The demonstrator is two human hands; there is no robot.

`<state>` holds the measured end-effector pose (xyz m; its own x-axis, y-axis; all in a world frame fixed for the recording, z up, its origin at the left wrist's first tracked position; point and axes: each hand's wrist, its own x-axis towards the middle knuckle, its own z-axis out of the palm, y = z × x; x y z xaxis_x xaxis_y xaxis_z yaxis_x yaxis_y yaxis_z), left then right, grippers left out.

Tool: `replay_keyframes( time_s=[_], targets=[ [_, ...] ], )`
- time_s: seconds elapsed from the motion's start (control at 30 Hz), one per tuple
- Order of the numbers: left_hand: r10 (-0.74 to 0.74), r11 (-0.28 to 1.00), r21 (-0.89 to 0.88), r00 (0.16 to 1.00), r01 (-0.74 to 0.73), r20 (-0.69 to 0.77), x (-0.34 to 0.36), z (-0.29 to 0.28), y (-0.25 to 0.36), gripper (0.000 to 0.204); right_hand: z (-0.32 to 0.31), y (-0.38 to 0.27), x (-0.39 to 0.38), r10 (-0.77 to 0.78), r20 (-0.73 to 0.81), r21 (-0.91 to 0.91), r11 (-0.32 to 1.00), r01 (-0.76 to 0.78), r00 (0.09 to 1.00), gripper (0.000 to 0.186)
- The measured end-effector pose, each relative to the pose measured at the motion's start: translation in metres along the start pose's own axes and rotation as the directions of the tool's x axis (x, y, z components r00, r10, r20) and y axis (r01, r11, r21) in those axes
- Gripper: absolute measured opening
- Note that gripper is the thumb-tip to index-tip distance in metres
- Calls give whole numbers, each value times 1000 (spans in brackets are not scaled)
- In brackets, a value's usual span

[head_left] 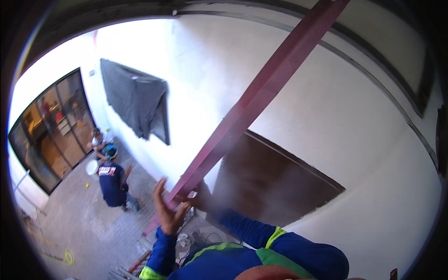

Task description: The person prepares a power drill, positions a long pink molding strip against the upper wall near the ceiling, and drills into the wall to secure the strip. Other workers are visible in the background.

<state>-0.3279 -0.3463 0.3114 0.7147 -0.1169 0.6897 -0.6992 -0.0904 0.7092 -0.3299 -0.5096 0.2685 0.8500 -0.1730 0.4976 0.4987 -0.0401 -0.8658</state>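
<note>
A dark red steel beam [261, 93] slants from the upper right down to the lower middle, passing close by my hands. My left hand [169, 212] is raised beside its lower part, fingers spread and thumb apart, holding nothing I can see. My right hand [200, 198] reaches across to the beam's lower part and seems to be against it. Its fingers are blurred and partly hidden, so their grip does not show. Both arms wear blue sleeves with yellow-green bands.
A brown panel [275, 179] is set in the white wall [345, 112]. Dark cloth [135, 93] hangs over a wall opening. Far below, two people [111, 179] crouch on the paved floor by a white bucket [92, 167]. Glass doors [56, 126] stand at left; a yellow coil [69, 256] lies below.
</note>
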Motion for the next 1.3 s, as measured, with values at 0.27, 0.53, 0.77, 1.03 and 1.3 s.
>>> replay_keyframes(
  time_s=[0.27,0.53,0.77,1.03,1.3],
  targets=[
    [156,855,501,988,-134,-3,-22,-77,-15,89,35,-102,27,-206,41,-74,975,209,978,57],
    [650,571,758,737,-314,-185,112,-152,53,45,88,-197,115,-355,125,110,933,343,927,64],
    [972,195,844,213,-500,-98,273,-192,167,39,105,-362,230,-745,156,304,661,686,648,36],
    [989,138,769,45,-624,-140,352,-198,238,50,135,-448,240,-843,11,237,524,818,537,51],
    [976,170,686,27,-708,-214,434,-166,259,46,108,-499,285,-787,-3,36,616,787,617,74]
  ],
)
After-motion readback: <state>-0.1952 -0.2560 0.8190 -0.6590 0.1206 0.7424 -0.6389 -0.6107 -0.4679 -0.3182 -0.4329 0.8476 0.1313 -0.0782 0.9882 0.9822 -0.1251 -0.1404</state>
